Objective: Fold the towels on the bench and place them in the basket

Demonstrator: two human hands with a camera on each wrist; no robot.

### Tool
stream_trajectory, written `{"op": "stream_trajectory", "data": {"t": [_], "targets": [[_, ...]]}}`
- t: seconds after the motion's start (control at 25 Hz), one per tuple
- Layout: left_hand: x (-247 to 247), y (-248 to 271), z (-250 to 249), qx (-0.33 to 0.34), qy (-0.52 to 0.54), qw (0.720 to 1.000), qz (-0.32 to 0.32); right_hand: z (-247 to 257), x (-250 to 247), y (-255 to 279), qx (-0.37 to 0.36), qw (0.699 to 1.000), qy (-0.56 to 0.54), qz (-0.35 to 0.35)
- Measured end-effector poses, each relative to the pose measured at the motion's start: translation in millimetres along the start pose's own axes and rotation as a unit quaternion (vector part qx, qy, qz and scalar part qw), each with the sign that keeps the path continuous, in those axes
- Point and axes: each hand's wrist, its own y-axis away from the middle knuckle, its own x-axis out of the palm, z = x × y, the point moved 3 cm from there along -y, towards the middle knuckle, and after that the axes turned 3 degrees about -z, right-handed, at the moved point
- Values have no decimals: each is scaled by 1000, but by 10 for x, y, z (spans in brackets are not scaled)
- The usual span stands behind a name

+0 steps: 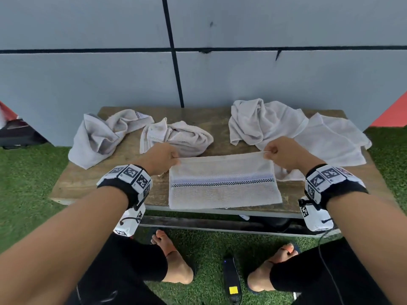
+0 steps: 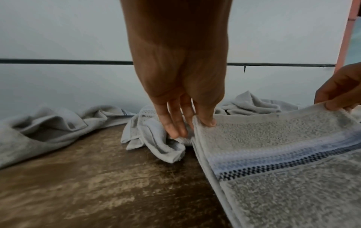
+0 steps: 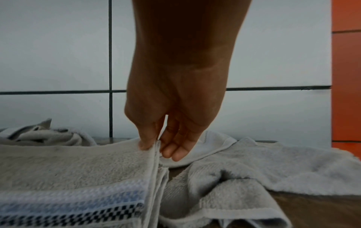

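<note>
Striped towel (image 1: 222, 183), folded (flat on desk (image 1: 88, 181)): left hand (image 1: 161, 158) and right hand (image 1: 286, 154) each pinch a far corner.

The folded towel (image 1: 224, 181) is off-white with a pale blue band and a black-and-white checkered stripe, the tabletop (image 1: 88, 181) mottled brown wood, the wall (image 1: 88, 29) pale grey with dark lines, the turf (image 1: 26, 172) green.

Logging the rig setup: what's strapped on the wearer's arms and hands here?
No sleeves or gloves on either forearm. Each wrist carries a black band ringed with white tiles printed with black square-code markers. A white camera housing hangs beneath each wrist, also with markers. A thin black cable trails down from the right unit. Left hand and right hand bare.
</note>
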Motion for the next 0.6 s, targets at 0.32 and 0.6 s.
{"op": "stream_trajectory", "data": {"t": [0.32,0.6], "targets": [[215,-269,97,-45,-40,998,17,-117,354,-276,8,997,72,30],[225,-255,123,-45,-57,996,43,-114,316,-233,22,992,108,57]]}}
